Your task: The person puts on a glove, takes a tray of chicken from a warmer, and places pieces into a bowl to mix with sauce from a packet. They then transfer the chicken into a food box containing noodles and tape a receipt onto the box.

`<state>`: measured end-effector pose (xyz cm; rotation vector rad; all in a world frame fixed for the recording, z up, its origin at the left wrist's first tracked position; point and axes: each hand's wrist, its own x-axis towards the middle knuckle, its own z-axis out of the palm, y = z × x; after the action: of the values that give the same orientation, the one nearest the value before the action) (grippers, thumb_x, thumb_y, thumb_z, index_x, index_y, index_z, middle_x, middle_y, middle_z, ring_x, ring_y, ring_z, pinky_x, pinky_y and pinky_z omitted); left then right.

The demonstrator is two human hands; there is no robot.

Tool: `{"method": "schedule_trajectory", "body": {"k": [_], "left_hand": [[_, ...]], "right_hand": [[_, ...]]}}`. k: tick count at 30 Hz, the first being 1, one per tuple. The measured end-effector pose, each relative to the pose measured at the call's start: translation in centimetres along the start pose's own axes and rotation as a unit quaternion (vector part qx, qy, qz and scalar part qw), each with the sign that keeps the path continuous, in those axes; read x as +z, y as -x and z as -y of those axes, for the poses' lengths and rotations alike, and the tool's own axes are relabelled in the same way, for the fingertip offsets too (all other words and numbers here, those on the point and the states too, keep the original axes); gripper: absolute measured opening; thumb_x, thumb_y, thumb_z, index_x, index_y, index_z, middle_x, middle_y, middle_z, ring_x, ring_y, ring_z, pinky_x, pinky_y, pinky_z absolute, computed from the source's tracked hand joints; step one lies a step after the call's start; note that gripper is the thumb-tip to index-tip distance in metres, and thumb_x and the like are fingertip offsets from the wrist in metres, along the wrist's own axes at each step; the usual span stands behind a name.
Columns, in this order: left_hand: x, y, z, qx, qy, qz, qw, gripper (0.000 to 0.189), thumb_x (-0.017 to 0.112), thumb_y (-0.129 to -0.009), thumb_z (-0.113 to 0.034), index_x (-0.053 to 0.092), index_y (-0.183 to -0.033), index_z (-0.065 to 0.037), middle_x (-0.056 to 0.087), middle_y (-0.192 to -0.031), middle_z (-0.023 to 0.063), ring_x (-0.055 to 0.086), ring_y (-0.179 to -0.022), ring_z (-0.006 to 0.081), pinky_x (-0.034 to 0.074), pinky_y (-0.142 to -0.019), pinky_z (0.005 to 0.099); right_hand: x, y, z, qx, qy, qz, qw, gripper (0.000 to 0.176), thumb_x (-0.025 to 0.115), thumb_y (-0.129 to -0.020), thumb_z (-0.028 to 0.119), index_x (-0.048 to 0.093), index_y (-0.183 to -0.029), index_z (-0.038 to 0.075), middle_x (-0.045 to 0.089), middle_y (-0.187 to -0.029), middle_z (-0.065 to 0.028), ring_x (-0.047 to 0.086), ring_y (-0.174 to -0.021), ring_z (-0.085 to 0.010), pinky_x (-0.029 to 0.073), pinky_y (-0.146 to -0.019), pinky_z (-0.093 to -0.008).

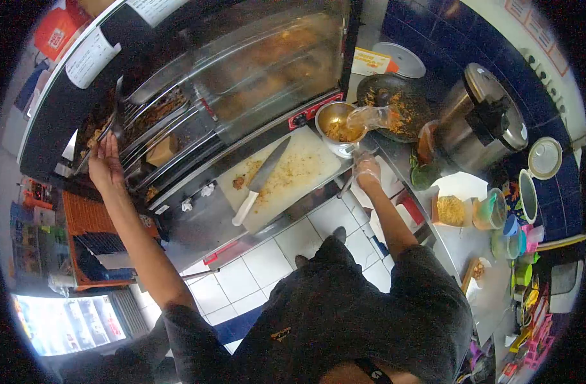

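My left hand (pixel 104 161) reaches far up to the left, and its fingers grip the rim of a metal tray (pixel 123 114) of cooked food in the glass-fronted warmer (pixel 267 57). My right hand (pixel 368 170), in a thin clear glove, rests at the counter edge against the lower side of a metal bowl (pixel 336 127) of yellowish food. Whether it grips the bowl is unclear. A crumpled clear plastic piece (pixel 371 117) lies over the bowl's right rim. A knife (pixel 261 180) with a white handle lies on the crumb-covered cutting board (pixel 305 168).
A dark pan of rice (pixel 395 102) and a steel cooker (pixel 485 118) stand right of the bowl. Tubs, lids and cups crowd the right counter (pixel 462 240). More trays fill the warmer's lower shelves. White floor tiles lie under my feet (pixel 318 249).
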<state>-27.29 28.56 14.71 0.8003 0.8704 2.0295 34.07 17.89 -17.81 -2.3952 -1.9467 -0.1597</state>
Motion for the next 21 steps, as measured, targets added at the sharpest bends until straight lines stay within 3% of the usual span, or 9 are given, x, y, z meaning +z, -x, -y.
{"method": "schedule_trajectory", "body": {"k": [2, 5, 6, 7, 8, 10, 17, 19, 21], "left_hand": [[0.7, 1.5, -0.4, 0.006, -0.024, -0.004, 1.0, 0.03, 0.041, -0.099, -0.013, 0.046, -0.113, 0.014, 0.055, -0.114, 0.0274, 0.059, -0.106, 0.036, 0.053, -0.096, 0.0416], [1.1, 3.2, -0.5, 0.01, -0.041, -0.008, 0.999, 0.027, 0.042, -0.099, -0.014, 0.05, -0.112, 0.009, 0.061, -0.108, 0.0262, 0.063, -0.099, 0.0334, 0.055, -0.089, 0.0382], [0.4, 3.2, -0.4, 0.019, -0.036, 0.01, 0.999, 0.025, 0.043, -0.099, -0.014, 0.051, -0.108, 0.008, 0.062, -0.105, 0.0265, 0.065, -0.093, 0.0326, 0.057, -0.084, 0.038], [1.6, 4.9, -0.8, 0.046, -0.011, -0.002, 0.999, 0.023, 0.047, -0.098, -0.014, 0.051, -0.106, 0.007, 0.063, -0.102, 0.0261, 0.066, -0.088, 0.0331, 0.058, -0.081, 0.0378], [1.5, 5.0, -0.9, 0.031, 0.016, -0.019, 0.999, 0.021, 0.049, -0.097, -0.014, 0.051, -0.102, 0.006, 0.063, -0.096, 0.0243, 0.066, -0.088, 0.0335, 0.058, -0.08, 0.0388], [1.7, 6.3, -1.1, 0.054, 0.065, -0.037, 0.996, 0.014, 0.052, -0.096, -0.01, 0.048, -0.09, 0.003, 0.062, -0.087, 0.0194, 0.068, -0.084, 0.033, 0.06, -0.075, 0.0401], [1.8, 9.5, -1.5, 0.078, 0.09, -0.017, 0.993, 0.016, 0.054, -0.095, -0.011, 0.046, -0.09, 0.001, 0.062, -0.082, 0.0179, 0.069, -0.08, 0.0295, 0.06, -0.069, 0.0347], [1.6, 10.4, -1.6, 0.077, 0.074, -0.011, 0.994, 0.018, 0.053, -0.097, -0.013, 0.046, -0.09, 0.001, 0.062, -0.083, 0.0181, 0.068, -0.079, 0.0271, 0.059, -0.071, 0.0331], [0.8, 11.6, -1.5, 0.079, 0.067, -0.008, 0.995, 0.017, 0.054, -0.096, -0.014, 0.047, -0.093, 0.001, 0.063, -0.085, 0.0179, 0.068, -0.081, 0.0268, 0.058, -0.073, 0.0344]], "right_hand": [[-0.5, -0.6, -0.1, 0.006, -0.005, 0.067, 0.998, 0.032, 0.045, -0.09, 0.022, 0.065, -0.111, 0.008, 0.065, -0.111, -0.0167, 0.062, -0.101, -0.033, 0.05, -0.084, -0.0446], [-0.4, -1.4, 0.2, -0.002, -0.026, 0.033, 0.999, 0.025, 0.05, -0.087, 0.021, 0.072, -0.091, 0.009, 0.067, -0.103, -0.0156, 0.063, -0.098, -0.0319, 0.05, -0.084, -0.0439], [-0.5, -1.4, -0.4, -0.115, 0.021, 0.021, 0.993, 0.024, 0.052, -0.086, 0.023, 0.072, -0.088, 0.009, 0.067, -0.104, -0.0156, 0.063, -0.1, -0.0304, 0.05, -0.084, -0.0452], [-2.6, -1.2, 1.0, -0.003, -0.036, 0.074, 0.997, 0.022, 0.054, -0.085, 0.021, 0.072, -0.093, 0.011, 0.066, -0.107, -0.0138, 0.061, -0.104, -0.0273, 0.049, -0.087, -0.0429], [-1.2, -0.9, 0.8, -0.034, -0.002, -0.019, 0.999, 0.024, 0.054, -0.085, 0.02, 0.07, -0.102, 0.012, 0.065, -0.112, -0.0121, 0.06, -0.108, -0.0255, 0.049, -0.09, -0.0388], [-2.8, -1.4, 1.6, -0.035, 0.059, 0.101, 0.992, 0.028, 0.055, -0.084, 0.018, 0.067, -0.109, 0.013, 0.063, -0.117, -0.011, 0.059, -0.109, -0.0244, 0.048, -0.091, -0.0358], [-1.0, -3.1, 0.6, -0.131, 0.174, 0.11, 0.97, 0.029, 0.059, -0.082, 0.019, 0.068, -0.109, 0.013, 0.065, -0.113, -0.0124, 0.061, -0.106, -0.0256, 0.051, -0.085, -0.0379], [-1.5, -2.1, 0.7, -0.117, 0.109, 0.091, 0.983, 0.029, 0.059, -0.083, 0.02, 0.067, -0.11, 0.011, 0.065, -0.111, -0.0137, 0.062, -0.105, -0.0255, 0.052, -0.084, -0.0375], [3.1, -2.7, -1.2, -0.133, 0.16, 0.078, 0.975, 0.03, 0.058, -0.084, 0.021, 0.066, -0.11, 0.009, 0.066, -0.11, -0.0154, 0.064, -0.1, -0.0261, 0.053, -0.082, -0.0363]]}}
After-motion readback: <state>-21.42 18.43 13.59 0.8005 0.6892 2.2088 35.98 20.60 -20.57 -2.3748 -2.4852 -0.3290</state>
